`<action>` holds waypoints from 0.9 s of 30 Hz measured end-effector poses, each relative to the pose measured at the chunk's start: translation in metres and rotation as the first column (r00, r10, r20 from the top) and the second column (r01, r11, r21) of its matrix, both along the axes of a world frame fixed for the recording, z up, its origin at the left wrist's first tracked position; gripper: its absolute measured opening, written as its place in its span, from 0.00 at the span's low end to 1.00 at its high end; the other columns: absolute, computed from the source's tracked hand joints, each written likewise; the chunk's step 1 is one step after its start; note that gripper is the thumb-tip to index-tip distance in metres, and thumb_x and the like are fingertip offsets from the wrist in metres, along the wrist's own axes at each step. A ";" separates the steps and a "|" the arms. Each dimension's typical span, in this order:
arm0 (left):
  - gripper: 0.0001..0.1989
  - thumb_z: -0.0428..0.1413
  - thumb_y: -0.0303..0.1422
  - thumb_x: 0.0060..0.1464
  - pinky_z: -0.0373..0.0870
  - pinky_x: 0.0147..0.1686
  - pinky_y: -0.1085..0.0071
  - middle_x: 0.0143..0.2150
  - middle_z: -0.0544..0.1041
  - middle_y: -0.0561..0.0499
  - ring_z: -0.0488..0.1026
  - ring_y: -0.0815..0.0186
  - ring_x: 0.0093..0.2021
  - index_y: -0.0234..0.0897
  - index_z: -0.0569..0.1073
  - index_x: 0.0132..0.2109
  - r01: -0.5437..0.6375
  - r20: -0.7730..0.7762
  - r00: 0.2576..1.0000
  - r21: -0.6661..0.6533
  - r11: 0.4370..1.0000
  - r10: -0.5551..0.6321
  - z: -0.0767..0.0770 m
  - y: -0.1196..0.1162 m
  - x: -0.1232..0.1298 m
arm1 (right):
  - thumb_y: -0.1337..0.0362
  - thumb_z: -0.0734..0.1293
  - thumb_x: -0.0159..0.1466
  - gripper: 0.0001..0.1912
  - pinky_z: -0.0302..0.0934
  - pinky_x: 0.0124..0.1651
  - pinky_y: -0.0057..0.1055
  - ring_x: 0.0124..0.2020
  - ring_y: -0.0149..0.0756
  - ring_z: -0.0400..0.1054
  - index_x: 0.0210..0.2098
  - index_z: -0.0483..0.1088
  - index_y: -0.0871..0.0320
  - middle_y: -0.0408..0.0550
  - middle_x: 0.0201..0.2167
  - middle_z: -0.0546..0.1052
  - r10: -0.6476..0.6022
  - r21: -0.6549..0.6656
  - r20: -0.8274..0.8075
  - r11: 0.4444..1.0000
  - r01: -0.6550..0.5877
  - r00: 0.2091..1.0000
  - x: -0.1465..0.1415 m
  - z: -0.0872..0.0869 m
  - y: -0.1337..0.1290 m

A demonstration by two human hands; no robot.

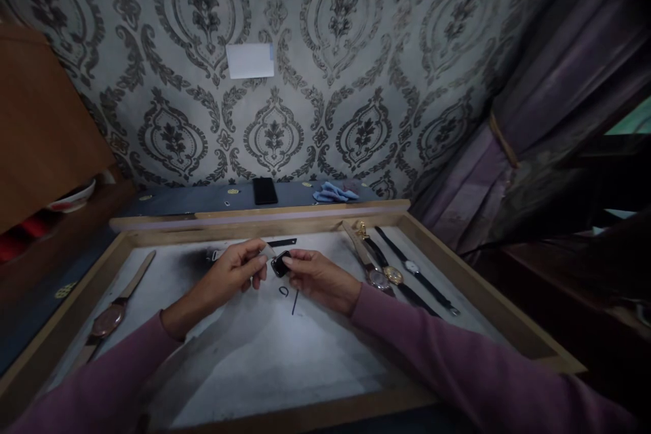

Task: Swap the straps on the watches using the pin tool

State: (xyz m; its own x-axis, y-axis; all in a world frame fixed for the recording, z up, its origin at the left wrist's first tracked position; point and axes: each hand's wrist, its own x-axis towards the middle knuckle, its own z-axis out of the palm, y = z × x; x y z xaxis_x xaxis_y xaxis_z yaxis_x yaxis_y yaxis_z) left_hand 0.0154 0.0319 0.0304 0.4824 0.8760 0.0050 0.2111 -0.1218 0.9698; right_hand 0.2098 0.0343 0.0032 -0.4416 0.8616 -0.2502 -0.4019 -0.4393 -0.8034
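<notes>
My right hand (319, 278) grips a small dark square watch case (279, 264) by its right side, between thumb and fingers. Close against the case's upper left, my left hand (237, 270) pinches a small pale, flat piece (268, 253) whose kind I cannot make out. Both hands are over the white floor of a shallow wooden tray (305, 213). Behind them lies a black strap (283, 242), partly hidden. Below the case, a small dark loop (283, 291) and a thin dark stick-like piece (295, 302) show on the white surface.
Three strapped watches lie at the tray's right, including a gold-coloured one (393, 275). A brown-strapped watch (108, 320) is at the left. Behind the tray are a black phone-like slab (265, 191) and a blue cloth (336, 192). A purple curtain (478, 156) hangs at the right.
</notes>
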 end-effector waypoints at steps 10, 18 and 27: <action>0.20 0.56 0.49 0.53 0.56 0.19 0.78 0.26 0.69 0.55 0.64 0.73 0.22 0.35 0.68 0.34 -0.009 0.067 0.998 0.001 1.000 0.008 0.010 0.000 -0.001 | 0.62 0.77 0.54 0.15 0.60 0.27 0.20 0.28 0.26 0.71 0.33 0.69 0.61 0.43 0.30 0.77 -0.005 -0.009 -0.121 1.000 0.004 0.993 -0.010 0.018 -0.001; 0.22 0.52 0.53 0.57 0.53 0.19 0.77 0.23 0.64 0.58 0.59 0.74 0.20 0.35 0.66 0.35 0.019 0.031 0.999 -0.041 0.999 -0.018 0.002 -0.004 -0.003 | 0.55 0.79 0.48 0.21 0.47 0.22 0.18 0.23 0.21 0.60 0.34 0.74 0.61 0.44 0.30 0.74 0.042 0.081 -0.063 0.996 -0.037 0.997 -0.006 0.010 -0.007; 0.19 0.51 0.48 0.60 0.58 0.24 0.75 0.24 0.65 0.56 0.60 0.72 0.23 0.34 0.69 0.36 0.118 0.062 0.991 -0.047 0.992 -0.115 -0.003 -0.004 -0.007 | 0.59 0.77 0.54 0.21 0.47 0.23 0.19 0.24 0.22 0.61 0.44 0.75 0.59 0.44 0.28 0.74 0.142 0.058 -0.103 0.989 -0.137 0.984 0.000 0.008 0.003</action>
